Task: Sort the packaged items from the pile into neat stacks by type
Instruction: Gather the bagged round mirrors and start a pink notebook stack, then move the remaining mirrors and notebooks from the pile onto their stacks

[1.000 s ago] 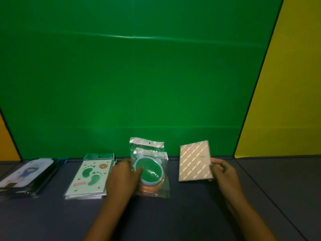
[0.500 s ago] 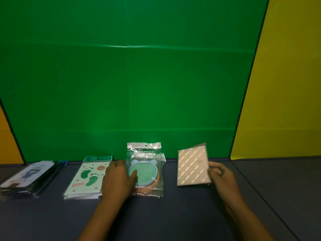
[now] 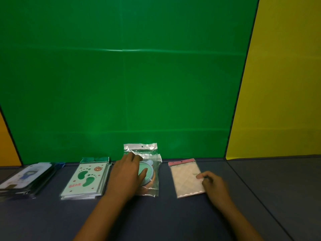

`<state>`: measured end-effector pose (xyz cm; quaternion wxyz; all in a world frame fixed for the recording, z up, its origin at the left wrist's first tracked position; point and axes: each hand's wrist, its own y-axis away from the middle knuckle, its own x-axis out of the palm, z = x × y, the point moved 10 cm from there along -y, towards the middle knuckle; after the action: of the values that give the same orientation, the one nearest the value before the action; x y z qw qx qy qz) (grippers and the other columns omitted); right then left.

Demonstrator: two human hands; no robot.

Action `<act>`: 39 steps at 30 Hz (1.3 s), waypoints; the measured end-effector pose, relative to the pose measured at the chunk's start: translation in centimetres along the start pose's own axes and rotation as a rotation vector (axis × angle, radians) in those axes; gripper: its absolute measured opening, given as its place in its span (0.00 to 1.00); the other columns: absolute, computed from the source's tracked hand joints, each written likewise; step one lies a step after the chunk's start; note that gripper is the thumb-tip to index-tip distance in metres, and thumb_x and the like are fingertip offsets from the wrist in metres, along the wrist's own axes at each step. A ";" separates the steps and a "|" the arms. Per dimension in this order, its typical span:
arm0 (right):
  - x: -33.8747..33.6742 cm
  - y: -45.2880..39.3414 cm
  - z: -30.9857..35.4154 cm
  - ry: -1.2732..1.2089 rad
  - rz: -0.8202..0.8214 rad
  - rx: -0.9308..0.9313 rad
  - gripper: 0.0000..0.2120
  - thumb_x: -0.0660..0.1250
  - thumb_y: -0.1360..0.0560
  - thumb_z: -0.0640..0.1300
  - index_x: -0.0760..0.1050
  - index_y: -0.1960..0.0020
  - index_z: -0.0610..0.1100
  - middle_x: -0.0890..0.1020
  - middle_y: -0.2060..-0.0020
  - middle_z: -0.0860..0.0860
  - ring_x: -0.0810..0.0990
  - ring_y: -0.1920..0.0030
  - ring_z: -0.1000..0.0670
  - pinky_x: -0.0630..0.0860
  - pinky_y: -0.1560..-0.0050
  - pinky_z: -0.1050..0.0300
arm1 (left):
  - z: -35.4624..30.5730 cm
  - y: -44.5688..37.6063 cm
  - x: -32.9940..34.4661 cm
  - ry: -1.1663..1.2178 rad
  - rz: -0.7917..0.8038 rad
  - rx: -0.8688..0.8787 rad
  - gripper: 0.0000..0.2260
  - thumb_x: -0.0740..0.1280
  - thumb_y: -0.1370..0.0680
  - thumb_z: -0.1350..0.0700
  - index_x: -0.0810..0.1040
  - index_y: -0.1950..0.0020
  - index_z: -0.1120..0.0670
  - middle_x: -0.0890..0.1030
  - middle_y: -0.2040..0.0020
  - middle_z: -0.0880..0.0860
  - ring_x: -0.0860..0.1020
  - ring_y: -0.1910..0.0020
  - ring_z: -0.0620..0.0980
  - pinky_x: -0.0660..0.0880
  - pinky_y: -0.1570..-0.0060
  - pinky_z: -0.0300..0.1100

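Four sorts of packets lie in a row on the dark table (image 3: 156, 218). My left hand (image 3: 127, 176) rests flat on a stack of clear bags holding round green discs (image 3: 151, 171), thumb on the top disc. To the right a pink patterned packet (image 3: 186, 180) lies flat, and my right hand (image 3: 214, 186) pinches its right edge with curled fingers. Left of the discs sits a stack of white cards with green footprints (image 3: 85, 179). At the far left is a stack of white packets with a blue figure (image 3: 26, 176).
A green backdrop (image 3: 121, 84) stands right behind the row, with a yellow panel (image 3: 284, 84) to the right and an orange one at the far left. A seam (image 3: 251, 192) runs diagonally across the table right of the pink packet.
The pink packet, held tilted up before, now lies flat on the table under my right hand. My left hand has slid further over the disc bags.
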<state>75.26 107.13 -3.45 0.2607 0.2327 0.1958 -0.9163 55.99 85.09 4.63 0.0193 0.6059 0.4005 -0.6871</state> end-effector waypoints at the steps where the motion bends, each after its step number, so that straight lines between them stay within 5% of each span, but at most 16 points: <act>1: 0.0 0.1 0.2 0.057 0.002 -0.021 0.13 0.60 0.25 0.32 0.79 0.55 0.47 0.74 0.72 0.49 0.67 0.73 0.54 0.63 0.73 0.64 | -0.1 0.1 0.0 -0.006 -0.002 0.002 0.15 0.69 0.29 0.45 0.78 0.46 0.51 0.79 0.52 0.51 0.78 0.54 0.53 0.74 0.58 0.47; 6: 0.8 0.6 0.9 0.400 0.047 -0.157 0.08 0.64 0.25 0.42 0.75 0.49 0.53 0.72 0.55 0.50 0.67 0.53 0.53 0.63 0.58 0.61 | -0.5 0.4 0.5 0.021 0.001 0.001 0.16 0.68 0.28 0.45 0.78 0.44 0.50 0.78 0.49 0.51 0.77 0.52 0.52 0.74 0.55 0.47; 16: 1.2 0.7 4.0 0.627 0.087 -0.246 0.12 0.62 0.23 0.51 0.71 0.41 0.52 0.71 0.45 0.52 0.70 0.43 0.51 0.70 0.44 0.57 | 0.0 1.0 -0.5 0.053 0.032 -0.016 0.17 0.64 0.25 0.44 0.75 0.39 0.50 0.77 0.44 0.50 0.76 0.46 0.52 0.72 0.49 0.46; 25: 4.2 2.6 13.0 0.639 0.054 -0.457 0.19 0.59 0.22 0.57 0.68 0.35 0.51 0.73 0.40 0.53 0.72 0.40 0.51 0.71 0.43 0.55 | 4.4 3.3 -4.1 0.063 0.017 -0.067 0.19 0.60 0.23 0.41 0.72 0.36 0.49 0.76 0.43 0.50 0.74 0.43 0.51 0.72 0.46 0.46; 39: 18.2 12.8 26.8 0.575 0.203 -0.627 0.26 0.56 0.22 0.63 0.65 0.31 0.49 0.72 0.36 0.51 0.71 0.37 0.49 0.71 0.41 0.53 | 21.3 15.8 -13.2 -0.031 0.009 -0.284 0.23 0.60 0.22 0.40 0.72 0.34 0.52 0.75 0.38 0.54 0.73 0.41 0.55 0.73 0.46 0.48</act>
<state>60.13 77.11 5.76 0.3422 0.4058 0.5054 -0.6803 50.18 56.14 6.35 0.1139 0.5881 0.4908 -0.6326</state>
